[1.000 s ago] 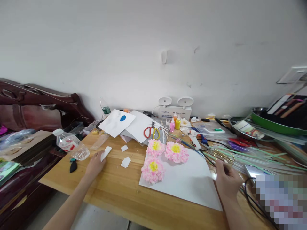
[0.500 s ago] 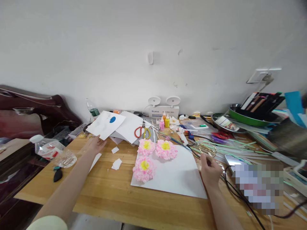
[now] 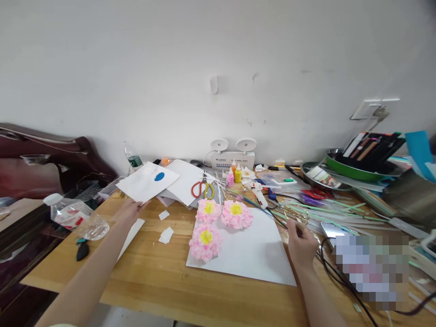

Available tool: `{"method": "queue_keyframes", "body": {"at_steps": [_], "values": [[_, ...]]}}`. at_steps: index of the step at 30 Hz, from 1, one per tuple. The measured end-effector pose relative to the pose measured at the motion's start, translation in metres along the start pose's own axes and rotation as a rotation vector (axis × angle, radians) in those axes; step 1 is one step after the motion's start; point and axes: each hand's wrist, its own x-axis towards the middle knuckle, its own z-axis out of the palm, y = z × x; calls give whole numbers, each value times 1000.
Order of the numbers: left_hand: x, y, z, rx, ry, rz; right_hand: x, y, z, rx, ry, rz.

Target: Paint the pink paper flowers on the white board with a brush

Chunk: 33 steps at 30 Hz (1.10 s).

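Note:
At the left, my left hand (image 3: 131,212) has its fingers closed at the lower edge of a white sheet of paper (image 3: 141,181) bearing a blue oval. This sheet lies tilted over another white sheet (image 3: 184,179). My right hand (image 3: 301,243) is closed in a pinch beside a large white board (image 3: 252,254); what its fingers hold, if anything, is hidden. Gold-coloured loops (image 3: 295,212) lie just beyond those fingertips. On the board sit a lower pink flower (image 3: 205,250), an upper left one (image 3: 207,211) and an upper right one (image 3: 236,218), all with yellow centres.
Red-and-yellow-handled scissors (image 3: 202,188) lie behind the flowers. A glue gun (image 3: 260,195), paint bottles (image 3: 237,174) and many thin strips (image 3: 344,220) crowd the back and right. A black cable (image 3: 332,268) runs along the right. A plastic bottle (image 3: 76,215) lies at left.
My left hand has shifted slightly left and down, and the sheet with the blue oval has moved the same way and tipped flatter. My right hand stays almost in place, still pinched.

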Motion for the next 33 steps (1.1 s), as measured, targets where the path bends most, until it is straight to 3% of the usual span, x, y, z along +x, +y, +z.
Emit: {"method": "queue_keyframes", "body": {"at_steps": [4, 8, 13, 15, 19, 21, 24, 27, 30, 33], "values": [[-26, 1, -8, 7, -1, 64, -1, -1, 0, 34, -23, -4], [-61, -1, -17, 27, -72, 112, -2, -2, 1, 58, -25, 32], [-113, -11, -34, 194, -213, 30, -4, -8, -1, 143, -79, 101], [-135, -15, -39, 275, -372, -49, -8, -19, -4, 274, -236, 135], [-173, -14, -37, 445, -657, -202, -22, -51, -11, 633, -700, 221], [-186, -11, -32, 507, -806, -238, -31, -67, -15, 750, -832, 295], [-194, -8, -21, 555, -1040, -246, -41, -85, -23, 825, -763, 446], [-194, -10, -13, 576, -1172, -265, -48, -91, -33, 767, -614, 642], [-194, -14, -6, 579, -1224, -293, -51, -88, -40, 667, -548, 734], [-199, -15, 0, 558, -1165, -310, -53, -80, -46, 625, -497, 732]]}}
